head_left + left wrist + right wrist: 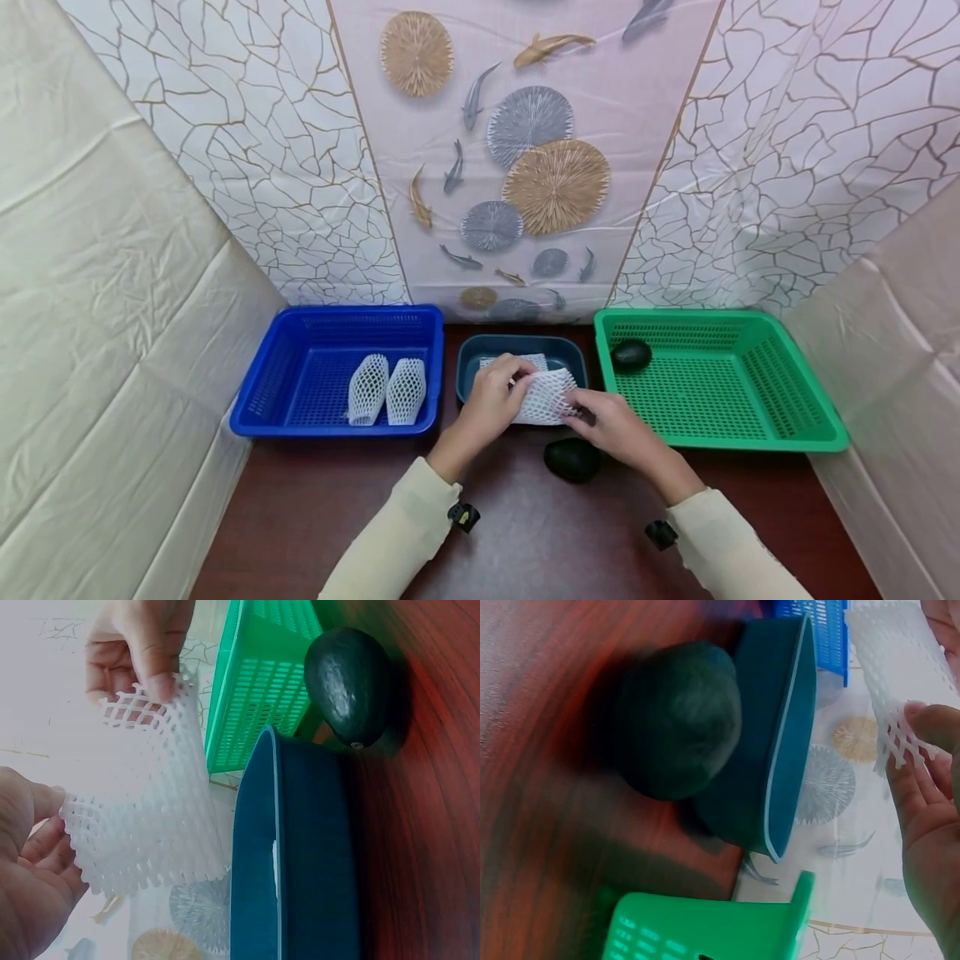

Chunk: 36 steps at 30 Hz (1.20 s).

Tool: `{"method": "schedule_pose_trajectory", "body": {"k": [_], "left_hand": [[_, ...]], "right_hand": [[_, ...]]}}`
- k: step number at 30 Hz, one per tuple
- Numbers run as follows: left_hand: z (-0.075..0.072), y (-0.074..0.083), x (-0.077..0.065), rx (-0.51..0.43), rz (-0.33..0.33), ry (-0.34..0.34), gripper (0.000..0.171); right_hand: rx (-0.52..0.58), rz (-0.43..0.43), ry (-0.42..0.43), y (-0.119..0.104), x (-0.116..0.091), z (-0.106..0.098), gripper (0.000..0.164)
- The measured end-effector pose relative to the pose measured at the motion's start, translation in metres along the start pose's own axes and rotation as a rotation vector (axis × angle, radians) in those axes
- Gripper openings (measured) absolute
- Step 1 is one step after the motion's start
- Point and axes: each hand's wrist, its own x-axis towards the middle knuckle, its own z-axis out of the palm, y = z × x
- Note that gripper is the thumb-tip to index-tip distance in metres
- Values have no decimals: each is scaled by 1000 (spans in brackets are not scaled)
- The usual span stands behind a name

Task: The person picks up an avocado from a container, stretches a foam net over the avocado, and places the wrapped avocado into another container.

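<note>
A white foam net sleeve (544,398) is stretched between both hands, above the front of a dark teal tray (471,346). My left hand (491,393) pinches one end of it. At the other end, my right hand (611,423) grips the net's edge between thumb and fingers, as the right wrist view also shows. A dark avocado (572,460) lies on the table just in front of the tray, below the right hand. More white foam netting (536,361) lies inside the tray, partly hidden behind the left hand.
A blue basket (258,392) at the left holds two net-wrapped fruits (368,390). The green basket (813,383) at the right has another dark avocado (631,356) in its back left corner. A patterned cloth wall (675,208) rises behind the dark red wooden table (540,542).
</note>
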Motion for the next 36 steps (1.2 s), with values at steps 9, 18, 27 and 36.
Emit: {"method": "schedule_pose_trajectory", "body": {"k": [9, 18, 27, 36], "left_hand": [[-4, -10, 3, 31, -31, 12, 5], [-3, -14, 2, 23, -38, -8, 5], [1, -9, -2, 31, -36, -56, 12], [2, 4, -15, 269, 151, 19, 29]], "right_hand": [[23, 35, -38, 1, -5, 7, 22], [41, 2, 10, 0, -7, 8, 21], [33, -82, 172, -2, 2, -1, 23], [-4, -32, 189, -8, 10, -5, 21]]}}
